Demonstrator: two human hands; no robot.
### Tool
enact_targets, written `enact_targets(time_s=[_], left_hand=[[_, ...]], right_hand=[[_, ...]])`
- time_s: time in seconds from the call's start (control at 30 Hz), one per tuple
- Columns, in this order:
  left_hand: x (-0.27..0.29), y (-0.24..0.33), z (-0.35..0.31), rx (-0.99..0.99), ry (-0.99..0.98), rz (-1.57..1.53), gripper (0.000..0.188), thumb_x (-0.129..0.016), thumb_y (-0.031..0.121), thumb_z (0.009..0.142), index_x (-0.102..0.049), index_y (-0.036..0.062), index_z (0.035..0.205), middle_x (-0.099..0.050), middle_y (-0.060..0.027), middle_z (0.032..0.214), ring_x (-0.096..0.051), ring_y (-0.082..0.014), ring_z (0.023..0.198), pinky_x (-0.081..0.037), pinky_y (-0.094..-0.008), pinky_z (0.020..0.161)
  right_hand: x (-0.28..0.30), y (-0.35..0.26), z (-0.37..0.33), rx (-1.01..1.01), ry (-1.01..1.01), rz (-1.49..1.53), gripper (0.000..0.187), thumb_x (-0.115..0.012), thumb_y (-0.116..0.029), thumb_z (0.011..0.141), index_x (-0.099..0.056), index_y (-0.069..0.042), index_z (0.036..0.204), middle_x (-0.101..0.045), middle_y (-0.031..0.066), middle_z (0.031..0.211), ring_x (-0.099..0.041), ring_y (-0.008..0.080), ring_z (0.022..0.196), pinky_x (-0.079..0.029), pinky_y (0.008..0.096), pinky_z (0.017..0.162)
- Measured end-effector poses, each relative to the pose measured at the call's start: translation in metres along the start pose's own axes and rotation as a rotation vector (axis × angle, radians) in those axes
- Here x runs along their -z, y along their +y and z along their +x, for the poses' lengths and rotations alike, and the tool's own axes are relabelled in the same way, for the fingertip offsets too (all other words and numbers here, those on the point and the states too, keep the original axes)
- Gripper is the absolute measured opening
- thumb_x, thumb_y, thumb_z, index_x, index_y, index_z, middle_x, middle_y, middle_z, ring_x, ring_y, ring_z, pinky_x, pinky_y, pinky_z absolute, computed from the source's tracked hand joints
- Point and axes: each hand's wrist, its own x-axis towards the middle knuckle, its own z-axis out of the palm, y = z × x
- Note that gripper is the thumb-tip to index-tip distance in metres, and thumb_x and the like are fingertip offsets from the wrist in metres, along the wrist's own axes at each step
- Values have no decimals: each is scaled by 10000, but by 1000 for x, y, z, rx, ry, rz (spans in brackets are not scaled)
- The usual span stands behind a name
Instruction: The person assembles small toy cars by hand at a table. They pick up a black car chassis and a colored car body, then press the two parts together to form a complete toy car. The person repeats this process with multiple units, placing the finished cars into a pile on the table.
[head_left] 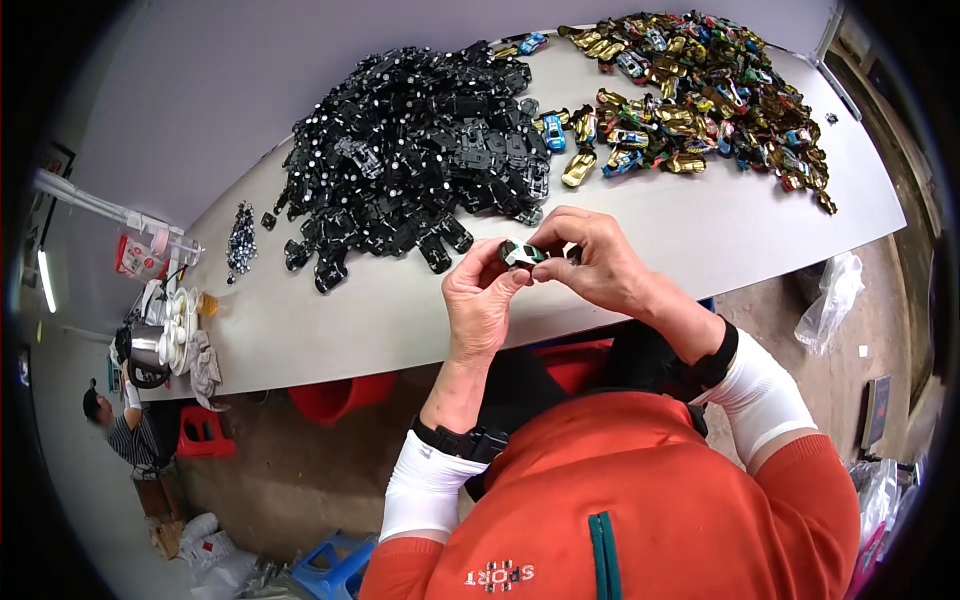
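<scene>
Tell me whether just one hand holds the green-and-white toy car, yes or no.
No, the left hand and the right hand both grip the green-and-white toy car.

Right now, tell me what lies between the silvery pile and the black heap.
In the head view, a small black piece lies between the silvery pile and the black heap.
</scene>
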Motion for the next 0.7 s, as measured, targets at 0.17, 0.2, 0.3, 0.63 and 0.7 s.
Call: enact_targets(time_s=[0.17,0.2,0.3,0.63,0.7], left_hand=[[4,-7,-2,12,-1,-63,319,-683,-16,777,-584,-41,1079,-563,-45,959,-581,-137,843,-510,-265,718],[5,-7,-2,21,-18,-87,315,-676,-13,785,-582,-40,1084,-562,-47,962,-578,-139,855,-509,-270,729],[1,-2,-2,48,-39,-128,312,-650,-19,804,-571,-35,1106,-551,-51,1028,-559,-141,915,-488,-270,806],[9,-2,-2,114,-136,-286,387,-578,-37,845,-493,-11,1222,-542,-85,1145,-555,-151,1035,-479,-284,890],[1,1,-4,101,-102,-213,383,-578,-41,845,-499,-14,1219,-554,-73,1122,-563,-149,1006,-479,-279,877]], right_hand=[[-6,10,-3,66,59,-65,226,-747,6,682,-607,6,859,-574,92,790,-591,185,695,-483,293,584],[-5,10,-1,76,54,-96,231,-751,4,679,-607,3,860,-573,90,788,-588,184,692,-481,292,581],[-4,5,-2,128,58,-164,286,-760,-13,673,-602,-10,911,-568,73,828,-571,159,694,-465,276,577],[-6,10,-6,283,94,-210,382,-764,24,631,-599,-34,971,-542,97,924,-596,211,758,-496,296,617],[-8,13,-8,260,120,-218,391,-763,30,624,-596,-36,971,-537,100,936,-594,208,760,-495,294,624]])
